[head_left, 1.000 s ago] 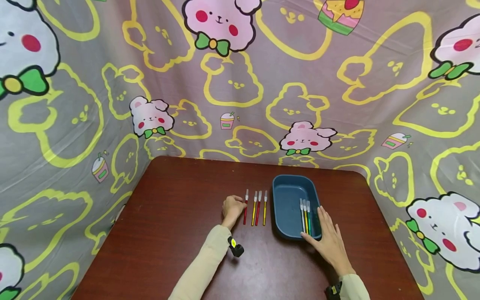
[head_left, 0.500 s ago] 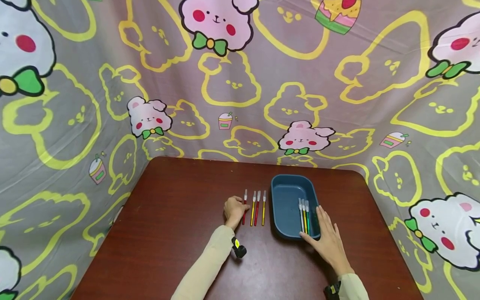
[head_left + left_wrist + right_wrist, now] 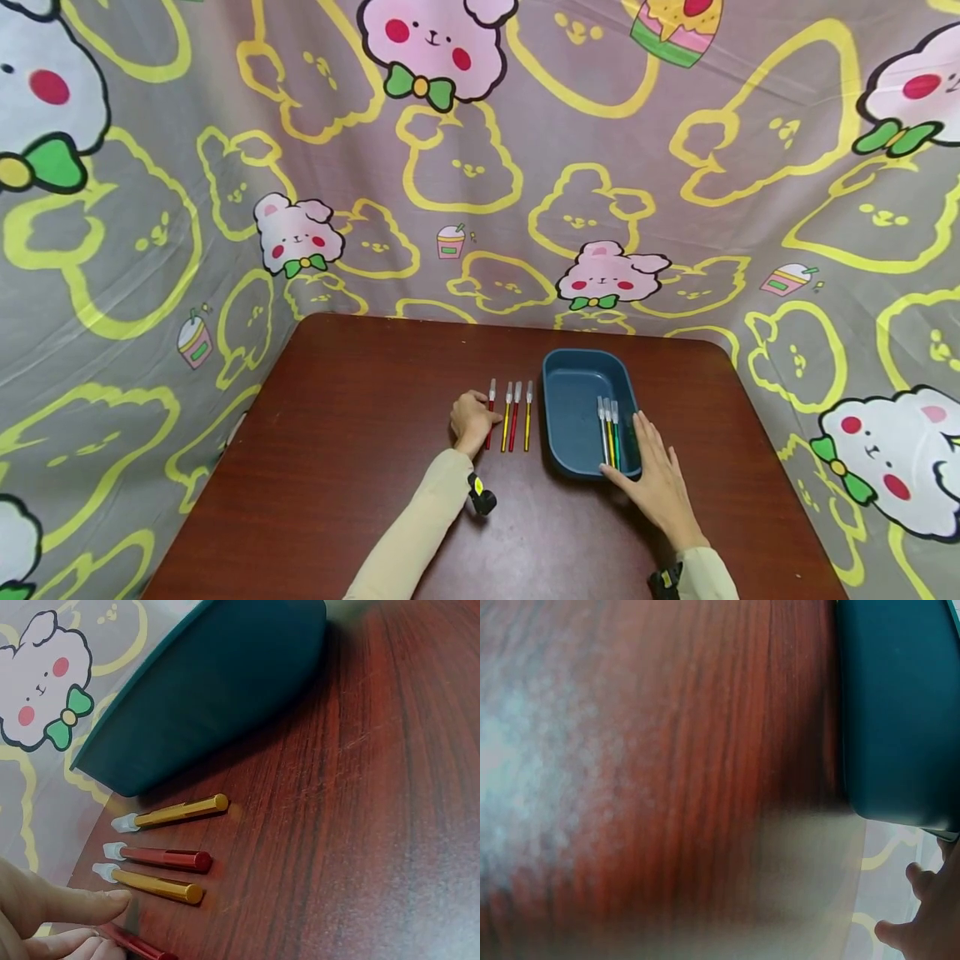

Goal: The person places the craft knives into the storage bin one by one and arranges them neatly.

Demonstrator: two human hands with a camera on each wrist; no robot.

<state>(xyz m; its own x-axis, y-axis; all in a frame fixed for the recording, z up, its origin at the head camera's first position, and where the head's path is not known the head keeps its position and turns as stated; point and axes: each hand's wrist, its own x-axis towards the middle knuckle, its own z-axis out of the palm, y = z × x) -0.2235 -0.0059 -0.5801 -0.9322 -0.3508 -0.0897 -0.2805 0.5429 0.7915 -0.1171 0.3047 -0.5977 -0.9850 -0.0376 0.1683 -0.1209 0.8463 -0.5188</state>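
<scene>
My left hand (image 3: 471,418) is at a red craft knife (image 3: 489,432) with a clear cap, leftmost in a row on the table. In the left wrist view the thumb (image 3: 82,906) reaches past that knife, with a gap between them, while the curled fingers (image 3: 79,949) lie against its near side. To its right lie a yellow craft knife (image 3: 506,425), another red one (image 3: 514,425) and another yellow one (image 3: 528,425). My right hand (image 3: 663,483) rests against the right front corner of a blue tray (image 3: 570,417), fingers straight along its side, thumb at the front rim.
Inside the tray, along its right wall, lie a silver craft knife (image 3: 604,437), a yellow one (image 3: 611,442) and a green one (image 3: 617,437). The brown table (image 3: 360,400) is bordered by a hanging patterned cloth (image 3: 480,192) at the back and sides.
My left hand has shifted slightly right, its thumb now crossing over the leftmost red craft knife. The knives stay in place. My right hand keeps its place at the tray.
</scene>
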